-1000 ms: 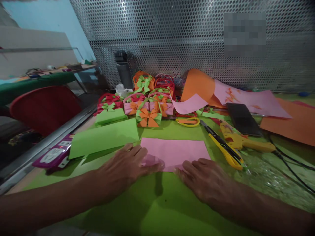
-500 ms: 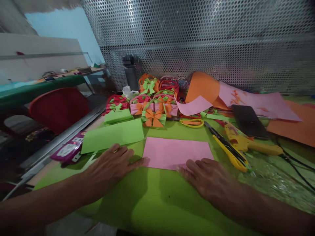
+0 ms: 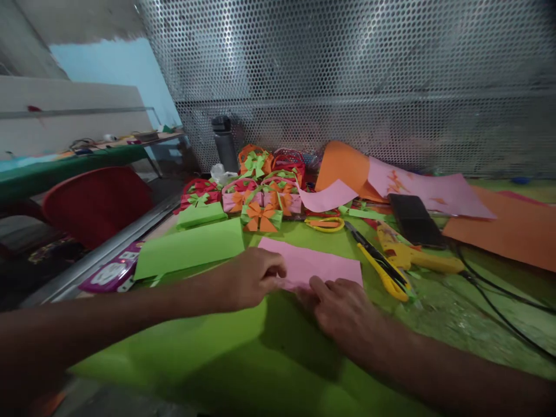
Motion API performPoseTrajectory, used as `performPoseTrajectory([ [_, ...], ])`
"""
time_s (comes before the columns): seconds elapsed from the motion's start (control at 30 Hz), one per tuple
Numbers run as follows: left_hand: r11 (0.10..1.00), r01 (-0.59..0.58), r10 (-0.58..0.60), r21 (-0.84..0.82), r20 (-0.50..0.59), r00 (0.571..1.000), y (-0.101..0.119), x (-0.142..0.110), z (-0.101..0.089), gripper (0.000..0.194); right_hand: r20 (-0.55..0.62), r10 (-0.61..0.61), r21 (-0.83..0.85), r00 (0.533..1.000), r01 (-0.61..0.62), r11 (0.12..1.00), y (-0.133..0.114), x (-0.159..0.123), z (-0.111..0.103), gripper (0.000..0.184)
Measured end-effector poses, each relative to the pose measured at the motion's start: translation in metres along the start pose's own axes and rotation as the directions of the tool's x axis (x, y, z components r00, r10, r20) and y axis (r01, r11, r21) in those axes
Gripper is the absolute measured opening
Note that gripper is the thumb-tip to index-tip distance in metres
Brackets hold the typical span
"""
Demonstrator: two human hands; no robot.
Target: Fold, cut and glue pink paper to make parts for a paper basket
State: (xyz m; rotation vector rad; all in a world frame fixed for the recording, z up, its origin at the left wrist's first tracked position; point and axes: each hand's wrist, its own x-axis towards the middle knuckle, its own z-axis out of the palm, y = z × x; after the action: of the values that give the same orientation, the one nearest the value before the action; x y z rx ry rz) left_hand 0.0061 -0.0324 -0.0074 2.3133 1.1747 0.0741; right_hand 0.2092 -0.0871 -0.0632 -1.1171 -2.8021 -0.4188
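A pink sheet of paper (image 3: 317, 262) lies on the green tabletop (image 3: 260, 370) in front of me. My left hand (image 3: 256, 277) is closed at its near left edge, fingertips pinching the paper. Close beside it, my right hand (image 3: 336, 301) presses on the near edge with curled fingers, its fingertips partly hidden. Between the hands the near edge looks slightly lifted or curled. Left of the pink sheet, behind my left forearm, is a folded green paper (image 3: 191, 248).
Small paper baskets with bows (image 3: 260, 215) stand in a group at the back. To the right lie scissors (image 3: 325, 224), a yellow cutter knife (image 3: 382, 266), a yellow glue gun (image 3: 412, 255) with a cable, and a black phone (image 3: 414, 220). A dark bottle (image 3: 225, 145) stands behind.
My left hand has moved right, from lying spread at the sheet's left corner to pinching its near edge. My right hand has curled more on the edge. The view has shifted slightly.
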Motion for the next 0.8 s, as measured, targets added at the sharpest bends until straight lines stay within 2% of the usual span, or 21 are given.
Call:
performPoseTrajectory([
  [0.13,0.998,0.065,-0.062,-0.021,0.117,0.991,0.000,0.029,0.008,0.007,0.041,0.032,0.029,0.999,-0.033,0.999,0.008,-0.005,0.000,0.017],
  [0.33,0.993,0.121,-0.120,0.003,0.170,0.978,0.002,0.028,0.010,0.009,-0.056,-0.047,0.062,0.997,0.051,0.997,0.021,-0.028,0.002,0.020],
  [0.5,0.974,0.212,-0.224,0.081,0.179,0.958,0.011,0.034,0.013,0.028,-0.149,-0.094,0.039,0.984,0.101,0.994,0.023,-0.035,0.010,0.018],
  [0.6,0.948,0.281,-0.304,0.150,0.167,0.938,0.020,0.038,0.014,0.042,-0.127,-0.109,0.027,0.986,0.113,0.993,0.023,-0.034,0.011,0.016],
  [0.8,0.906,0.361,-0.392,0.219,0.118,0.912,0.033,0.038,0.014,0.051,-0.048,-0.130,0.034,0.990,0.132,0.991,0.021,-0.034,0.007,0.027],
])
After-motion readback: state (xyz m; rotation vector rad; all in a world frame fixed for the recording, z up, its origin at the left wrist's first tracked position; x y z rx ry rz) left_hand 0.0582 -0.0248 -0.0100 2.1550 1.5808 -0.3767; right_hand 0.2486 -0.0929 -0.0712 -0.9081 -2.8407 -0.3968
